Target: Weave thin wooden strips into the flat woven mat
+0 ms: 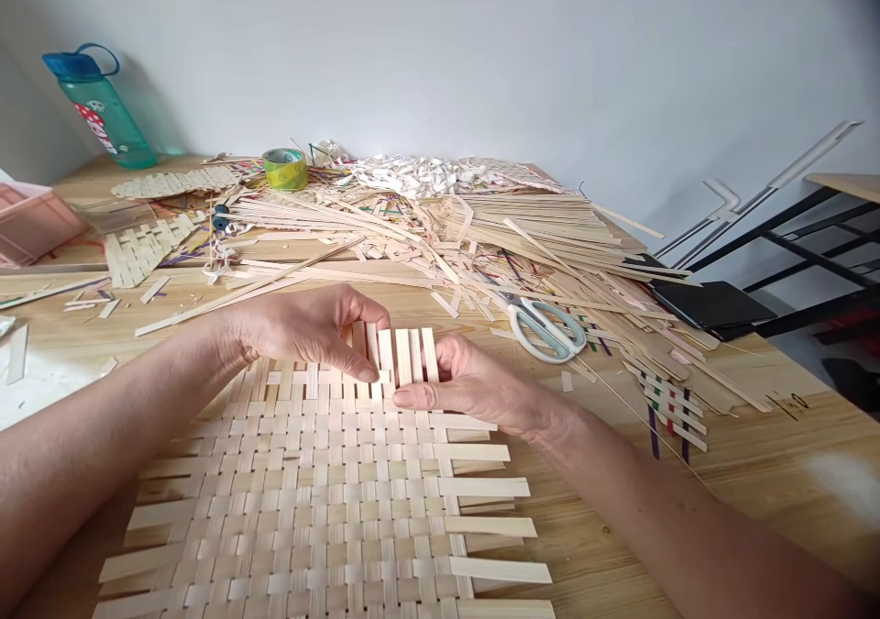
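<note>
**Pinched at the far edge**

Your woven bamboo mat [302, 500] lies on the wooden table [756, 481], with its far edge under your hands. Your left hand [302, 335] pinches the protruding strips [402, 355]; your right hand [467, 385] rests half-open against them, its hold unclear.

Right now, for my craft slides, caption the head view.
Left hand, right hand at the strip ends of a woven bamboo mat.
</note>
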`<act>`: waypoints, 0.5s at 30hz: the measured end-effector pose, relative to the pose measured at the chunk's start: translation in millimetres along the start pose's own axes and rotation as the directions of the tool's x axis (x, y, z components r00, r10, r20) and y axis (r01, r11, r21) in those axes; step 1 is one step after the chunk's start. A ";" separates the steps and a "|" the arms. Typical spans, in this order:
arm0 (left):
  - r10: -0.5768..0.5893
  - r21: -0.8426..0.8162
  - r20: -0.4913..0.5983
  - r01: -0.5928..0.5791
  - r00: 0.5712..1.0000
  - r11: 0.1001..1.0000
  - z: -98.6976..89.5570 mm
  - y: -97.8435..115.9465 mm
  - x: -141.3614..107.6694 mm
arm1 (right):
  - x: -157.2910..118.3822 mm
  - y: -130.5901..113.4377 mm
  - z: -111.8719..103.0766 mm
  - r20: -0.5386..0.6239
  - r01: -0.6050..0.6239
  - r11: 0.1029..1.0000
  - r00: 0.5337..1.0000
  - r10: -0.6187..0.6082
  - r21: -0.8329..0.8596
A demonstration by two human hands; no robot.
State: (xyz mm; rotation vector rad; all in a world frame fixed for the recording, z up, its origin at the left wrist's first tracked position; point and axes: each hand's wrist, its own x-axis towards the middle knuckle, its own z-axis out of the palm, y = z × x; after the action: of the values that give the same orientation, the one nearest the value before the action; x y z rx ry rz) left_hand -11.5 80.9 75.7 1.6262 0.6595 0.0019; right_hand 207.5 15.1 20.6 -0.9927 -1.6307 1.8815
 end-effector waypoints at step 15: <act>0.054 -0.278 0.086 -0.028 0.995 0.960 -5.3 -17.2 9.5 | 0.3 3.3 2.2 -0.057 0.023 1.000 0.998 -0.024 -0.019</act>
State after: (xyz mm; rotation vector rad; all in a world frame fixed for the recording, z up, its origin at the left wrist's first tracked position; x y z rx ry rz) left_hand -12.6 89.9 57.5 1.3609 0.5284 0.0465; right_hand 206.0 13.3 17.4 -1.0209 -1.6226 1.8097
